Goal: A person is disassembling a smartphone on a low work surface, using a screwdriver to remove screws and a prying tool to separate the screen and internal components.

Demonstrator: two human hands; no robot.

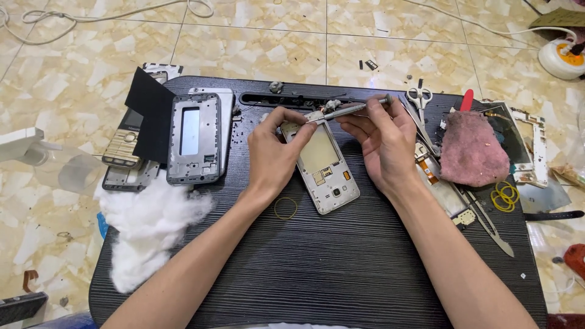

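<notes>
Head view, looking down on black table [341,268]. Near table's middle, opened phone frame [323,167], tilted, back side up. Left hand [272,152] clasped on frame's left edge, steadying it. Right hand [381,143] pinching slim metal screwdriver [350,109], tip at frame's upper corner. Left of frame: second phone frame [194,139], cotton wad [146,225]. Right of frame: pink cloth [472,149], scissors [419,97], yellow rubber bands [504,196].

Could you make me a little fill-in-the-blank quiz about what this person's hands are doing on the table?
1. The right hand holds a slim grey metal ____ by its handle.
2. The left hand steadies an opened silver ____ frame.
3. A fluffy heap of white ____ lies at the left edge of the black wood-grain table.

Missing words: screwdriver; phone; cotton wool.
</notes>
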